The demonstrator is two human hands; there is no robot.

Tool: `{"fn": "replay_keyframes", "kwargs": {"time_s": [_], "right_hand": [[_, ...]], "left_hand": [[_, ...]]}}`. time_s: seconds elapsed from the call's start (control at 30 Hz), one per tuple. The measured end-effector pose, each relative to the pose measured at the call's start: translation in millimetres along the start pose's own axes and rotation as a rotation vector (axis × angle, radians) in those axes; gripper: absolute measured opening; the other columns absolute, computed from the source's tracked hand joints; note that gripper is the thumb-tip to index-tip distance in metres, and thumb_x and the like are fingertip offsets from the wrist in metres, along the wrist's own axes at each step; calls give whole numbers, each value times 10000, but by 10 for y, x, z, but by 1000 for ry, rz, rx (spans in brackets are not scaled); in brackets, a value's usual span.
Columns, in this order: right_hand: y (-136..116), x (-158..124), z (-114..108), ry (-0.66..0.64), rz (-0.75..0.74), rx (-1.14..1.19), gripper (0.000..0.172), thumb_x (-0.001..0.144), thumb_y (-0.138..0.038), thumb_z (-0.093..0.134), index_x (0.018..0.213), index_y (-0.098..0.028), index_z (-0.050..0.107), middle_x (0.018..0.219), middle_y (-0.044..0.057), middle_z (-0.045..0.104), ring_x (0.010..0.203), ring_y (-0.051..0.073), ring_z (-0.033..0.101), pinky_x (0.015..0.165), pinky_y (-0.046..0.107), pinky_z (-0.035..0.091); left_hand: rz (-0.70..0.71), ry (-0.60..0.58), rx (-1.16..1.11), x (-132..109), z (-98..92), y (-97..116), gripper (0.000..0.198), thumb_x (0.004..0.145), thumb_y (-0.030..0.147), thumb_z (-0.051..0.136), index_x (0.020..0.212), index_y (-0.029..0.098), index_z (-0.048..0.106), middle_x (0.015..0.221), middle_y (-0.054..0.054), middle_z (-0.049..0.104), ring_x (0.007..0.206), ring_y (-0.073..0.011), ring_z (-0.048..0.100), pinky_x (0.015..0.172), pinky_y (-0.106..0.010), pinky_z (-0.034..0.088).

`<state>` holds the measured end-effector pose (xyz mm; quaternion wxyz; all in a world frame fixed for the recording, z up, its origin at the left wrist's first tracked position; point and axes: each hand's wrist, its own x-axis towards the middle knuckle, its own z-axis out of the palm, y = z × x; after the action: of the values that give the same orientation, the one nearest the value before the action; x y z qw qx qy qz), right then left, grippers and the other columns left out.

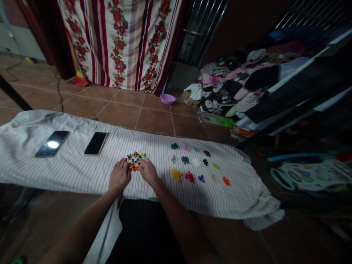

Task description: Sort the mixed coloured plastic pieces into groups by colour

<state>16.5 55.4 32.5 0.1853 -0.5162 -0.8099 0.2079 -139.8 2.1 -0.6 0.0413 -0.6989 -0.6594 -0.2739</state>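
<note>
On the striped bench (68,172), two phones (52,143) lie left. The left hand (119,176) and right hand (147,171) flank the mixed bead pile (134,160), fingertips touching it; whether either pinches a bead I cannot tell. Sorted colour piles (189,177) lie right. Sorting seems midway; the next pick needs a fine pinch.

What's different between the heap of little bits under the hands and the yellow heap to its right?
The mixed heap holds many colours, while the yellow heap is one colour. The mixed heap is clearly bigger than the yellow heap. The left hand and right hand both touch the mixed heap, but nothing touches the yellow heap. Both lie on the striped cloth.
</note>
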Motion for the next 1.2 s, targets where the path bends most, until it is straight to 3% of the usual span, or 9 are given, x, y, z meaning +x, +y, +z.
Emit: {"fn": "replay_keyframes", "kwargs": {"time_s": [0.33,0.6,1.2], "right_hand": [[48,-32,13,45,37,4,252,877,-149,535,1038,-239,706,985,46,646,897,158,603,828,244,470],[28,-80,30,28,9,30,276,879,-215,580,1135,-218,687,1068,68,624,952,158,607,874,254,480],[-127,179,11,-86,70,-64,366,946,-178,458,1233,-295,652,1149,60,612,1068,160,583,910,249,464]], "left_hand": [[-4,-10,24,3,-7,13,207,871,186,412,1006,157,567,1239,-175,615,1222,-289,535,1027,-440,432],[10,-12,56,-3,-10,7,205,886,179,421,1011,153,582,1247,-168,619,1219,-284,544,1027,-434,440],[34,20,72,-4,7,-1,217,874,156,434,1026,152,588,1247,-157,618,1216,-281,539,1030,-431,449]]}}
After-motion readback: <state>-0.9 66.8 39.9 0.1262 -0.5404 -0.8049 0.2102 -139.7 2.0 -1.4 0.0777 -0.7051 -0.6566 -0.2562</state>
